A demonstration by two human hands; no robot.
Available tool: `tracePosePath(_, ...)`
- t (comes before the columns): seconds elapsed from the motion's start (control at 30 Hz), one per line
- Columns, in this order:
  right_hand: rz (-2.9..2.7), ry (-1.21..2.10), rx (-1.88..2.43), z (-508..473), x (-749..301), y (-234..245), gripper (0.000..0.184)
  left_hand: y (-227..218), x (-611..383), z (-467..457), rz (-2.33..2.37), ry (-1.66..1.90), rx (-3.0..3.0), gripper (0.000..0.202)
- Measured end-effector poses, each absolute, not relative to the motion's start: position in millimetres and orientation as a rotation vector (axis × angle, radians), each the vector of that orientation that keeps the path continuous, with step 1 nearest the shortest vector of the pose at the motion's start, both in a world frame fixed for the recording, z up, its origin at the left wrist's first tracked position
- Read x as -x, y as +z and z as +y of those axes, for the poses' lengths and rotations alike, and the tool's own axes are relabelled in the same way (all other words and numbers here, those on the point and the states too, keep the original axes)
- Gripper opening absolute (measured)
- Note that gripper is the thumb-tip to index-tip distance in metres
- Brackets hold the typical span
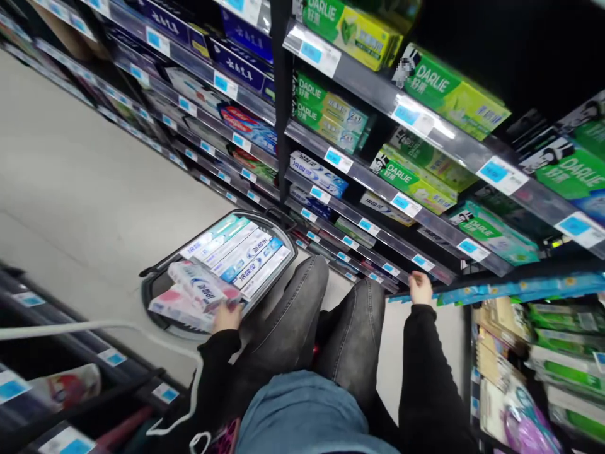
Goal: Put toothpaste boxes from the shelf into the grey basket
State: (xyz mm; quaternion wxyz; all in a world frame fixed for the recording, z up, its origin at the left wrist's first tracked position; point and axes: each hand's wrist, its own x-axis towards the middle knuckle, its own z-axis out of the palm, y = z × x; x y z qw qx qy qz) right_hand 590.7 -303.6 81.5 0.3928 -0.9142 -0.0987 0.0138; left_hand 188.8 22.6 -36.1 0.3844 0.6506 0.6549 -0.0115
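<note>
My left hand (227, 317) is closed on the end of a white and pink toothpaste box (201, 284). That box lies tilted over the near part of a dark oval shopping basket (292, 238), on top of another pink and white toothpaste box (177, 308). Several white, blue and teal toothpaste boxes (253, 255) lie side by side in the basket. By the front edge of a low shelf, my right hand (420, 288) has its fingers curled in, with nothing visible in them. Whether it touches the shelf edge I cannot tell.
Ahead rise shelves of toothpaste, with green Darlie boxes (406, 180) and price tags (406, 205) along the edges. Another shelf (111, 358) with a white cable (118, 325) stands at left. Packaged goods (562, 340) hang at right. My knees (307, 277) are beside the basket.
</note>
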Motion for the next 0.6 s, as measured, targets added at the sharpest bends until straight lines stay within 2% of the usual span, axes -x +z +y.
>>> tracePosePath(0.1,-0.259,-0.146,2.537,-305.4,-649.8,116.0,0.049,-20.3,-234.5,-26.6,1.192,-0.026,-1.914,0.049)
tracePosePath(0.17,-0.292,-0.173,2.647,-301.5,-681.6,134.9,0.051,-6.6,-263.2,-56.5,1.097,-0.055,-2.216,0.072)
tracePosePath(0.23,-0.322,-0.155,2.736,-295.8,-706.5,148.4,0.053,5.0,-283.7,-75.0,1.117,-0.078,-2.432,0.086)
tracePosePath(0.47,-0.478,-0.037,2.937,-279.6,-742.3,156.0,0.060,13.2,-297.4,-68.4,1.096,-0.105,-2.567,0.085)
tracePosePath(0.6,-0.570,-0.008,3.023,-281.2,-745.0,152.0,0.056,13.4,-294.8,-67.2,1.085,-0.094,-2.547,0.085)
